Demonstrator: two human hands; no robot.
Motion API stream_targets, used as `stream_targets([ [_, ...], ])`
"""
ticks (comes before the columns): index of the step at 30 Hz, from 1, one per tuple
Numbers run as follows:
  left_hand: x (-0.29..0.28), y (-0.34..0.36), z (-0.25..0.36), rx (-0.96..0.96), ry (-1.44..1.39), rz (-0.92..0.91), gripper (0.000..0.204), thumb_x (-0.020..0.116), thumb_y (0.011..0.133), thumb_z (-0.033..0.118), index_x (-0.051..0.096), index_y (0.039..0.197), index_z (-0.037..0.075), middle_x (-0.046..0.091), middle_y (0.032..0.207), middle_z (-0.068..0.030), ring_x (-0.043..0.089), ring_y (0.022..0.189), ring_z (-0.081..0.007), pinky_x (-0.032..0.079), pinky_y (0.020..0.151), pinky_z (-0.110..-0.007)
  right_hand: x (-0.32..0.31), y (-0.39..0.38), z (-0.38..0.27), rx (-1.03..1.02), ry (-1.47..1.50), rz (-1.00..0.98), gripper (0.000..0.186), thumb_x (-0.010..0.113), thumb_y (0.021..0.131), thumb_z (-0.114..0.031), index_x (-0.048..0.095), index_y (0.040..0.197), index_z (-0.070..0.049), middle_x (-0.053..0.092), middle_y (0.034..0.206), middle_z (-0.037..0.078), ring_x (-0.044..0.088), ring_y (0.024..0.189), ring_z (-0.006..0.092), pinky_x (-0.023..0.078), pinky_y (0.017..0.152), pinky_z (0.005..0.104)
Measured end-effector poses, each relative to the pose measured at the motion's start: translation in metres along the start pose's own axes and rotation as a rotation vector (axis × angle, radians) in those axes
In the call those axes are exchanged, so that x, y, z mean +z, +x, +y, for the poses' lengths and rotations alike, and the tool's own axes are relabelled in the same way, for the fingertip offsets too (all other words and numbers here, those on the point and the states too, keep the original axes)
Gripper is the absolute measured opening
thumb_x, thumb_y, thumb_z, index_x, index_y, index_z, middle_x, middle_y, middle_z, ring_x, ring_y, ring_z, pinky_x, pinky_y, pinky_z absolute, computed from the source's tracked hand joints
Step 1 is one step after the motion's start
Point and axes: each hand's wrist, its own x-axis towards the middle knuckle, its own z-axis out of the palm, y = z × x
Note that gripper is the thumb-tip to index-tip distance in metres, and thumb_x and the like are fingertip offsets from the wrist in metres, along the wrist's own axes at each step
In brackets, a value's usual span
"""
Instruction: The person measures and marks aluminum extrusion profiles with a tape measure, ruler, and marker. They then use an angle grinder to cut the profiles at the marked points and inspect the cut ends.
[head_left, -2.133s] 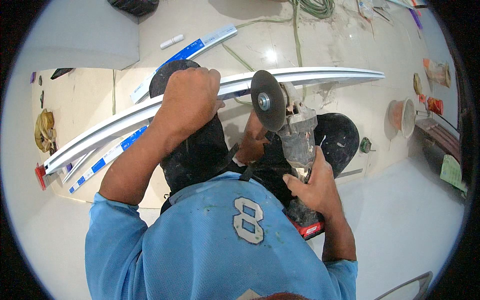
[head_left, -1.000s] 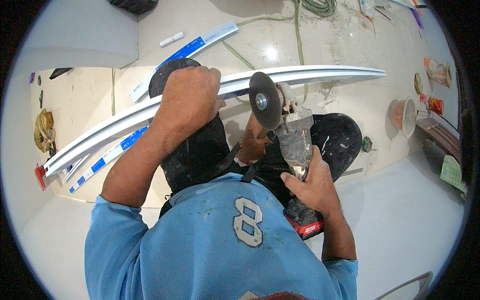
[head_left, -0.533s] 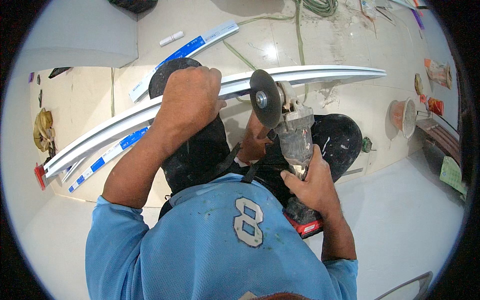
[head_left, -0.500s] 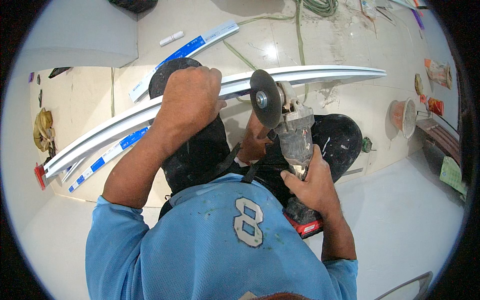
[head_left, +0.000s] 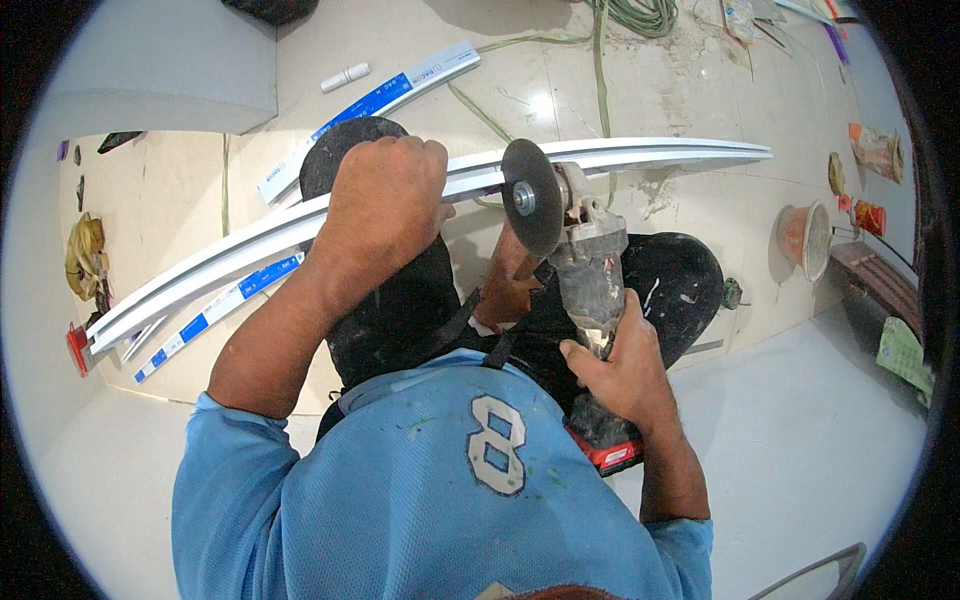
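Note:
My left hand [head_left: 385,200] is closed around a long white channel profile [head_left: 650,150], which crosses over my dark-clad left knee [head_left: 340,145]. My right hand [head_left: 625,365] grips the body of a grey, dusty cordless angle grinder [head_left: 590,275] with a red-and-black battery at its lower end. The grinder's dark cutting disc [head_left: 532,197] stands upright across the profile's near side; I cannot tell if it touches. Below the profile, a bare foot [head_left: 505,290] shows between my legs. My right knee [head_left: 675,290] lies beside the grinder.
More profiles with blue film [head_left: 390,95] lie on the tiled floor, near a white tube [head_left: 345,78]. A coiled green hose [head_left: 640,15] lies at the back, a bucket [head_left: 800,240] at the right, a yellowish bag [head_left: 88,255] at the far left. A wall block [head_left: 200,75] stands upper left.
The profile's right end has dipped very slightly, and my left hand has shifted a little to the right with it. The grinder stays in nearly the same place.

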Motion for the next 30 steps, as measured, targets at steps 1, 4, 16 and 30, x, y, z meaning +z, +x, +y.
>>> stream_targets([
  [1, 0.000, 0.000, 0.000, 0.003, -0.001, 0.003, 0.039, 0.095, 0.082, 0.029, 0.076, 0.100, 0.000, 0.079, 0.099, -0.0220, 0.079, 0.098, -0.0410, 0.062, 0.091, -0.053, 0.001, 0.001, 0.002, -0.012, -0.030, -0.001, 0.068, 0.086, 0.092, -0.018, 0.047, 0.137, 0.014, 0.077, 0.098, 0.023, 0.079, 0.072, 0.0250, 0.064, 0.065, 0.0411],
  [4, -0.005, 0.000, 0.002, 0.029, -0.006, 0.002, 0.038, 0.096, 0.084, 0.026, 0.078, 0.103, -0.002, 0.080, 0.099, -0.0228, 0.081, 0.096, -0.0371, 0.064, 0.090, -0.049, 0.003, 0.002, 0.008, 0.051, 0.026, -0.037, 0.073, 0.088, 0.088, -0.027, 0.048, 0.134, 0.015, 0.076, 0.109, 0.038, 0.078, 0.108, 0.0540, 0.063, 0.094, 0.0547],
  [16, -0.003, -0.002, 0.002, 0.022, -0.011, 0.025, 0.037, 0.095, 0.085, 0.027, 0.079, 0.103, -0.002, 0.080, 0.099, -0.0227, 0.080, 0.097, -0.0381, 0.063, 0.091, -0.049, 0.001, 0.002, 0.002, 0.059, 0.026, -0.038, 0.076, 0.087, 0.089, -0.026, 0.046, 0.136, 0.018, 0.076, 0.108, 0.038, 0.079, 0.108, 0.0526, 0.063, 0.094, 0.0542],
  [30, -0.003, -0.001, 0.001, 0.000, -0.006, 0.001, 0.038, 0.095, 0.083, 0.028, 0.077, 0.100, 0.000, 0.078, 0.097, -0.0212, 0.079, 0.096, -0.0393, 0.063, 0.090, -0.051, 0.001, 0.003, 0.005, 0.045, 0.011, -0.036, 0.075, 0.087, 0.089, -0.027, 0.047, 0.137, 0.015, 0.077, 0.109, 0.038, 0.078, 0.109, 0.0534, 0.063, 0.094, 0.0546],
])
